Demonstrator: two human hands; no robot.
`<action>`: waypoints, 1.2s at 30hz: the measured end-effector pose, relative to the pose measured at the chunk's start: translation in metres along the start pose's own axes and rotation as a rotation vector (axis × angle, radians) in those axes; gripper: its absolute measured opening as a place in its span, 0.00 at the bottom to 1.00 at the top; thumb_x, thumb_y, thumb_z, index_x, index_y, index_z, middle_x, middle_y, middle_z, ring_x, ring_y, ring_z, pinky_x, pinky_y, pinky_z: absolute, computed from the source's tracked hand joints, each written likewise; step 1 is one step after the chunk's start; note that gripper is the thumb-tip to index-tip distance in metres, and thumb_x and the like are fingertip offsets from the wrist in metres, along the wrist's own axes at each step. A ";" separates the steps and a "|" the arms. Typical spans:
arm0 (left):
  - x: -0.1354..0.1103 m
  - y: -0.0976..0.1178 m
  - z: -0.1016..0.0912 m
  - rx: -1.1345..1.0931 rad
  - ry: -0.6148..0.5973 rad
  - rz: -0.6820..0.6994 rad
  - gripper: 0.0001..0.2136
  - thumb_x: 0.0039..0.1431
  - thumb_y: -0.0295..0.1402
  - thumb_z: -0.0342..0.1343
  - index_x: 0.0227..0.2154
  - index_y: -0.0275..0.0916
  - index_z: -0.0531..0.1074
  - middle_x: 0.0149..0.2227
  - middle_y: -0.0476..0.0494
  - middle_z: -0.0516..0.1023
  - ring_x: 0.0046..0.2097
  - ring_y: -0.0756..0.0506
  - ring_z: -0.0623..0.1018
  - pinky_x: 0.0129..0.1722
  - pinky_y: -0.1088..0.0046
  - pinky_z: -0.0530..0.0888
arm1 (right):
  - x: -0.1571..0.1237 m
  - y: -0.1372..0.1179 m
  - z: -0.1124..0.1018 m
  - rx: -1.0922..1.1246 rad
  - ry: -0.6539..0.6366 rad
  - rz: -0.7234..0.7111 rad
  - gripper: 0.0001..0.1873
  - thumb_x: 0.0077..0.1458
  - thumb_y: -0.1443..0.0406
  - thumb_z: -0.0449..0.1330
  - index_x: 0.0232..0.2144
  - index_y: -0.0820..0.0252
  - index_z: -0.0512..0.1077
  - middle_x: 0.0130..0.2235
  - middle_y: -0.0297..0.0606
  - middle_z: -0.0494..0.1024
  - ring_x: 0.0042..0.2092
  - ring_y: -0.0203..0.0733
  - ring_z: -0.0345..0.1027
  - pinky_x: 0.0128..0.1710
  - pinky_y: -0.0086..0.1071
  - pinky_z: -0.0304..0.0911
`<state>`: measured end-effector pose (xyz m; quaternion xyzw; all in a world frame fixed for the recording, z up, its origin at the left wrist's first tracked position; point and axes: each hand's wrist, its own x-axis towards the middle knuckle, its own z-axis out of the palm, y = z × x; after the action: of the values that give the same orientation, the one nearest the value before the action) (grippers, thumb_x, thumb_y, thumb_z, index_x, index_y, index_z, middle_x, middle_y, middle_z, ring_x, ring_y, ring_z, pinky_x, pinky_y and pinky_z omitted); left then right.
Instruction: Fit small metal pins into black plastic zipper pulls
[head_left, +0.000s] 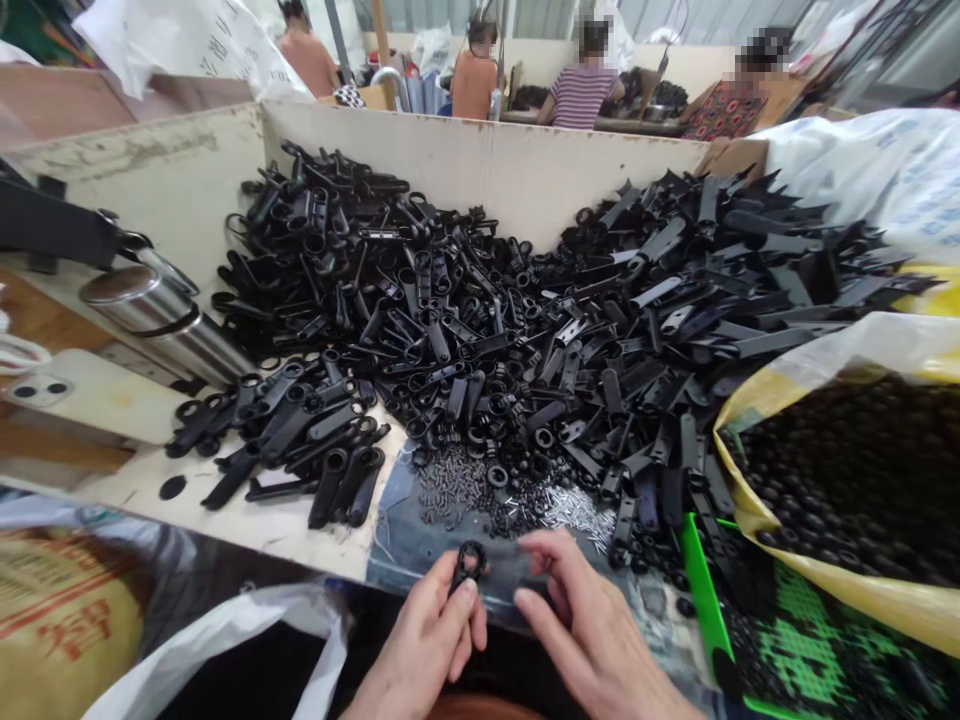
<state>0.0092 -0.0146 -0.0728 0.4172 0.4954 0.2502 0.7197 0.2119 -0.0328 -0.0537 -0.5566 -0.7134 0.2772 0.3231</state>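
My left hand [442, 625] is closed on a small black plastic part with a ring-shaped end [470, 562], pinched between thumb and fingers; the rest of the part is hidden by the hand. To its right, my right hand [581, 610] is held apart, thumb and fingers spread with nothing between them. Just beyond both hands lie small dark screws or springs [452, 485] and a scatter of silvery pins [574, 510] on a dark mat [427, 545]. A loose black ring [497, 476] rests among them.
A large heap of black plastic parts [420, 300] fills the walled bench. At left stand a steel flask [180, 325], a phone [97, 395] and a group of black pieces [300, 430]. At right are a yellow sack of black beads [862, 470] and a green basket [705, 600]. People sit beyond.
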 end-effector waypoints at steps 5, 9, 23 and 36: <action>0.000 0.000 0.002 0.049 0.021 -0.001 0.24 0.64 0.58 0.51 0.41 0.38 0.68 0.25 0.52 0.72 0.18 0.56 0.60 0.19 0.78 0.53 | -0.001 -0.011 -0.004 -0.228 -0.122 -0.219 0.22 0.75 0.66 0.40 0.57 0.53 0.70 0.35 0.37 0.75 0.29 0.37 0.76 0.26 0.25 0.69; -0.001 -0.001 0.004 0.087 0.040 -0.011 0.26 0.63 0.60 0.50 0.42 0.39 0.68 0.24 0.54 0.70 0.19 0.55 0.61 0.20 0.78 0.55 | -0.006 -0.006 0.009 -0.285 -0.105 -0.213 0.25 0.75 0.66 0.37 0.57 0.57 0.72 0.34 0.38 0.75 0.26 0.36 0.76 0.24 0.24 0.68; -0.002 -0.006 0.004 0.090 0.061 -0.024 0.29 0.60 0.64 0.49 0.40 0.39 0.69 0.24 0.55 0.67 0.21 0.54 0.60 0.20 0.77 0.55 | -0.010 -0.005 0.021 -0.242 -0.124 -0.170 0.24 0.72 0.70 0.38 0.55 0.58 0.72 0.34 0.39 0.74 0.26 0.38 0.77 0.25 0.26 0.70; -0.002 -0.012 0.005 0.192 0.211 0.032 0.18 0.62 0.53 0.55 0.37 0.42 0.75 0.24 0.51 0.72 0.24 0.47 0.69 0.27 0.73 0.67 | -0.013 -0.007 0.027 -0.448 -0.073 -0.216 0.22 0.70 0.73 0.40 0.54 0.62 0.70 0.35 0.38 0.78 0.23 0.37 0.76 0.19 0.28 0.64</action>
<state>0.0126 -0.0244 -0.0810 0.4634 0.5832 0.2556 0.6163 0.1886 -0.0482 -0.0674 -0.5245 -0.8236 0.0961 0.1932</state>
